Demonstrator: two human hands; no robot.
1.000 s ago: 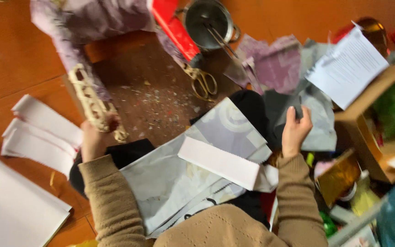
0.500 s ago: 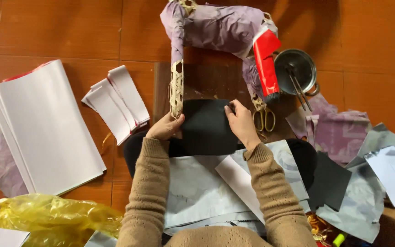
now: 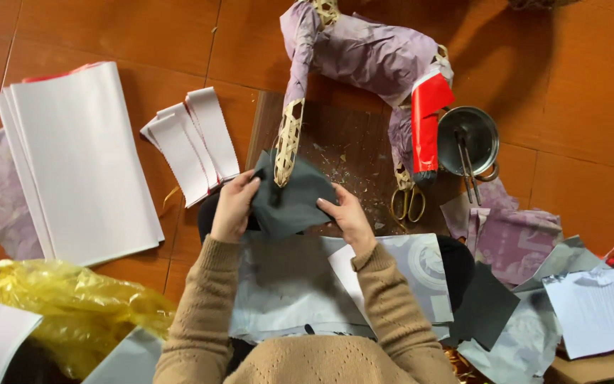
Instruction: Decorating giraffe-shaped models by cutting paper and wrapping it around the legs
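Observation:
Both of my hands hold one dark grey sheet of paper (image 3: 294,200) above my lap. My left hand (image 3: 234,208) grips its left edge and my right hand (image 3: 345,217) grips its right edge. The sheet is creased and bent between them. Just beyond it, the woven bamboo leg (image 3: 288,142) of a paper-covered animal frame (image 3: 371,57) touches the sheet's top edge. The frame is wrapped in mauve paper with a red piece (image 3: 426,121) on its right side. Pale grey patterned paper (image 3: 286,291) lies over my knees.
A stack of white sheets (image 3: 79,163) and narrow white strips (image 3: 193,142) lie to the left. Yellow plastic (image 3: 65,306) sits at lower left. Brass scissors (image 3: 408,203), a metal bowl (image 3: 467,139), mauve paper (image 3: 513,238) and more grey sheets (image 3: 485,306) lie to the right on a tiled floor.
The view swung from the right side to the middle. My hands brought the dark sheet together in front of me, and it now looks bent and closer to the bamboo leg.

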